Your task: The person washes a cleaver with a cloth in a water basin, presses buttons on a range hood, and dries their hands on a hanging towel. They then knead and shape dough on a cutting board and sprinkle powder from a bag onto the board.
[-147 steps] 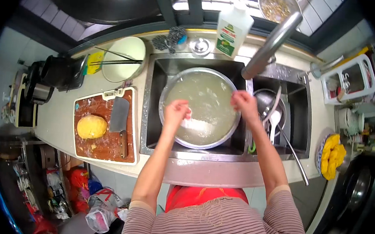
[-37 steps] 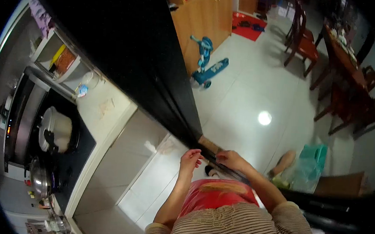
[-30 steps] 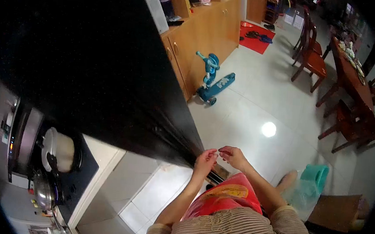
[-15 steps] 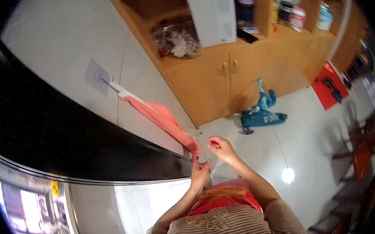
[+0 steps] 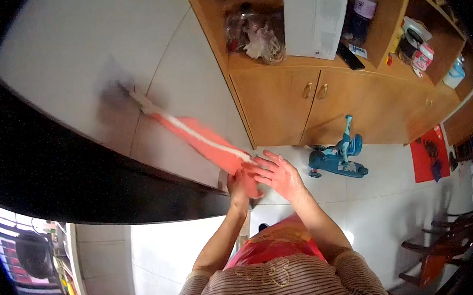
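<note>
A coral-pink towel [image 5: 204, 143] with a white edge hangs from a hook on the pale wall. Its lower end reaches my hands. My left hand [image 5: 239, 189] is closed round the bottom of the cloth, its fingers partly hidden by the fabric. Palm turned toward the towel, my right hand [image 5: 279, 175] has its fingers spread, and the fingertips touch or overlap the towel's lower part. Nothing is gripped in the right hand.
A wooden cabinet [image 5: 272, 103] with open shelves stands ahead, holding a white box [image 5: 313, 24] and jars. A blue scooter [image 5: 338, 160] is on the floor before it. A dark door panel [image 5: 107, 188] runs along the left; chairs stand at the right.
The view has turned from the sink, past the dark panel, to the wall and cabinet. My left hand has closed on the towel, and my right hand has opened and moved to it.
</note>
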`<state>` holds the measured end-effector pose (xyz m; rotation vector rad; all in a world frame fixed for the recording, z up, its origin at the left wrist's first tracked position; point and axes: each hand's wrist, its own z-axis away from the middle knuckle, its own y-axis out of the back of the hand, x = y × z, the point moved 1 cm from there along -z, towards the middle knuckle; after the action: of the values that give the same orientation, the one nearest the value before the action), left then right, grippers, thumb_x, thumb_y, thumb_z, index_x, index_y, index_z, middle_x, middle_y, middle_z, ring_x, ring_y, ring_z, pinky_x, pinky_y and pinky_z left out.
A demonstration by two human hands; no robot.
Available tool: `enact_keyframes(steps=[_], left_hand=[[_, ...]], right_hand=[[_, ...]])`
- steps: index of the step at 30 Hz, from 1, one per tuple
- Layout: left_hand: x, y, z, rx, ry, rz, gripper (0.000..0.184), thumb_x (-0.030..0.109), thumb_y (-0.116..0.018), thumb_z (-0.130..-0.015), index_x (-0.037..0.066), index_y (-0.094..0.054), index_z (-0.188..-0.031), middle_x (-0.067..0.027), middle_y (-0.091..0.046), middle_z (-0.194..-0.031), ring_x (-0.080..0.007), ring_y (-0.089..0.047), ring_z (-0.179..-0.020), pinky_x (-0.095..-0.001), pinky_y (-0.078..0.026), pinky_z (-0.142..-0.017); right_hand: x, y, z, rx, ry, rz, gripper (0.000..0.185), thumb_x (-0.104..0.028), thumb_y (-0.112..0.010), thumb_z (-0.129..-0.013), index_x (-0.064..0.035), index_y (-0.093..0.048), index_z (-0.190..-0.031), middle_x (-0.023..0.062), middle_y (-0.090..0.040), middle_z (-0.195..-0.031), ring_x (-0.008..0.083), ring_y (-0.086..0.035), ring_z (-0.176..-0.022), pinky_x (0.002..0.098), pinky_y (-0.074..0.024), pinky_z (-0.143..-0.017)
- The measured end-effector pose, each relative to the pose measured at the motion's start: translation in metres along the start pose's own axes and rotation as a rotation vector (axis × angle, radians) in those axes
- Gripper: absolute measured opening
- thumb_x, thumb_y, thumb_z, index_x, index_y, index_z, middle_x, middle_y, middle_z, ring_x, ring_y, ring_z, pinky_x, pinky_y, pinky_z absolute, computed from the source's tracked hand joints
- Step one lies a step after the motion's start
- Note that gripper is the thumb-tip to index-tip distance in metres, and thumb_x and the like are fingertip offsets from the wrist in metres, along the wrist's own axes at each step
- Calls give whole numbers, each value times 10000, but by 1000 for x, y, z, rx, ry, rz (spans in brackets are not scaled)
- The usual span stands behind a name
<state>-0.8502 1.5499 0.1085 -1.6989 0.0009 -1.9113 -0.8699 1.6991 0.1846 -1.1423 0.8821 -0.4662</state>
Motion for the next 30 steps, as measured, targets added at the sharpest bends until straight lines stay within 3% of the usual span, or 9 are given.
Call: enact_keyframes(steps=[4, 11, 13, 14, 17, 18, 21, 27, 30], left_hand=[[11, -6, 33, 172, 4, -79, 306, 185, -399, -916, -32, -483, -1115, -102, -540, -1082, -178, -501, -956, -298, -396, -835], [-10, 0, 44, 466, -1, -369, 394, 286, -420, -899, -67, -532, -1032, -134, -595, -913, -198, -510, -790, -314, -418, -733], [-11, -6, 57, 463, 14, -54, 381, 297, -439, -893, -50, -560, -993, -90, -588, -881, -137, -508, -775, -262, -416, -693], [-20, -6, 58, 451, 10, 35, 375, 299, -447, -891, -46, -571, -968, -76, -585, -861, -122, -506, -763, -249, -415, -680], [-40, -13, 63, 558, 83, 30, 327, 296, -486, -872, 1, -596, -779, -4, -539, -738, -70, -464, -648, -234, -383, -559], [-49, -18, 61, 569, 28, 56, 315, 305, -491, -871, 14, -597, -813, 2, -535, -740, -71, -461, -648, -227, -372, -557], [-61, -27, 69, 521, 43, 116, 331, 346, -483, -876, 52, -532, -1020, -28, -551, -892, -109, -507, -781, -263, -412, -659], [-51, -43, 79, 475, 47, 138, 357, 377, -488, -869, 89, -530, -1074, -16, -563, -932, -117, -507, -810, -292, -404, -693], [-50, -44, 81, 497, 61, 141, 366, 388, -490, -864, 87, -539, -1067, -8, -561, -936, -115, -499, -795, -289, -396, -694]], right_hand=[[9, 9, -12, 62, 86, 57, 616, 109, -368, -702, -24, -301, -1299, 237, -389, -1269, 381, -399, -1175, 469, -327, -1005], [-9, 20, -42, 84, -45, 110, 673, 144, -350, -639, -26, -318, -1290, 234, -407, -1254, 357, -409, -1174, 464, -330, -992], [-14, 11, -39, 68, -59, 136, 681, 141, -347, -650, -34, -293, -1306, 228, -414, -1250, 353, -414, -1169, 464, -332, -989], [-18, 10, -37, 94, -76, 88, 505, 135, -352, -665, -32, -473, -1126, 222, -418, -1246, 356, -412, -1170, 472, -329, -988], [-22, 43, -36, -113, -137, 135, 267, 123, -372, -683, -36, -539, -816, 228, -418, -1247, 360, -402, -1178, 487, -318, -991], [-29, 31, -30, 15, -185, 197, 201, 117, -383, -692, -57, -451, -617, 234, -421, -1245, 366, -396, -1181, 492, -310, -995], [-40, 33, -24, 9, -223, 193, 189, 110, -390, -699, -58, -452, -638, 231, -422, -1250, 372, -400, -1174, 490, -308, -998], [-51, 39, -19, -21, -203, 161, 210, 139, -325, -690, -48, -396, -627, 154, -530, -840, 400, -485, -1078, 516, -357, -958], [-50, 39, -12, 5, -220, 220, 209, 135, -310, -687, -53, -384, -633, 96, -453, -681, 405, -507, -1049, 529, -365, -945]])
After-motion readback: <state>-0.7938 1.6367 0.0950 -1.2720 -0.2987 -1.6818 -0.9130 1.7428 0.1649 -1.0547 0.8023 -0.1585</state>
